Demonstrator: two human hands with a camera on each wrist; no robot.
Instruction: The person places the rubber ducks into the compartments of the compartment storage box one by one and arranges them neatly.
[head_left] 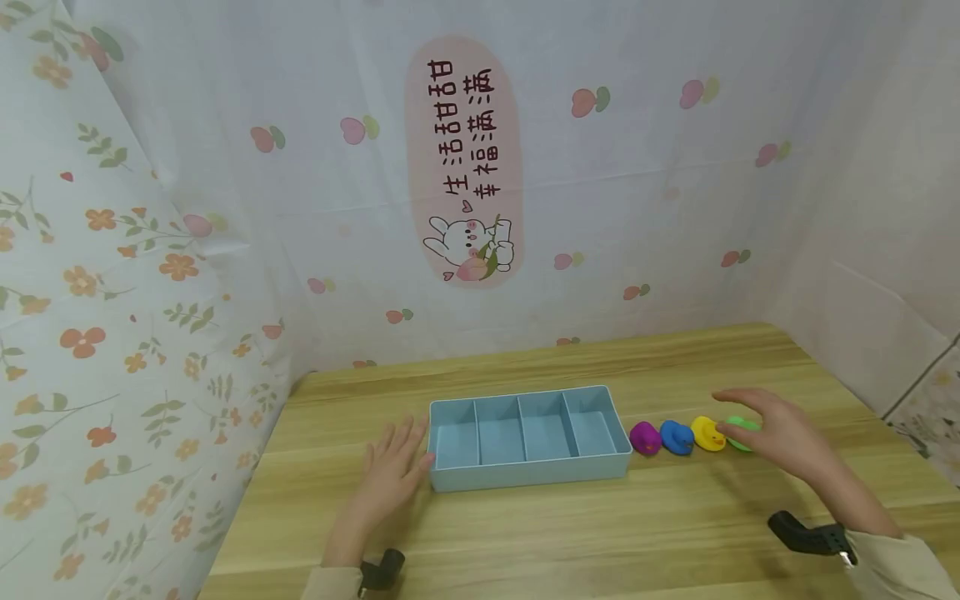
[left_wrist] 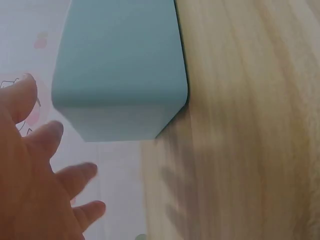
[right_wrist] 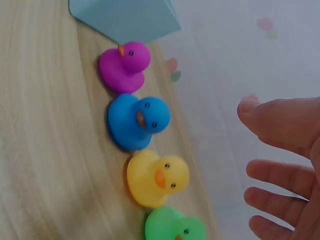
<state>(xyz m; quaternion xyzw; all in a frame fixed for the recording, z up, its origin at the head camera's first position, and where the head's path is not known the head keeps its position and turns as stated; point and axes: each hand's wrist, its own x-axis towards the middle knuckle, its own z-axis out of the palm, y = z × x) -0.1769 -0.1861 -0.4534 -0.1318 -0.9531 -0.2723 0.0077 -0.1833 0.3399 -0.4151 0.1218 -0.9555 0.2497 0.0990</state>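
A light blue box [head_left: 528,473] with several compartments lies lengthwise on the table. My left hand [head_left: 393,471], fingers spread and fairly straight, is at the box's left end; the left wrist view shows the fingers beside that end wall [left_wrist: 120,55]. To the right of the box, rubber ducks stand in a row: purple [head_left: 645,438], blue [head_left: 677,437], yellow [head_left: 708,434] and green [head_left: 741,433]. Over the green duck hovers my right hand [head_left: 783,433], thumb and fingers apart with nothing between them. In the right wrist view its fingers [right_wrist: 277,177] are apart from the ducks.
Beneath everything is a wood-grain table [head_left: 570,533]. A printed cloth [head_left: 637,183] with a rabbit picture hangs behind its far edge, and a flowered cloth [head_left: 127,333] hangs on the left. Each wrist wears a black camera mount [head_left: 806,535].
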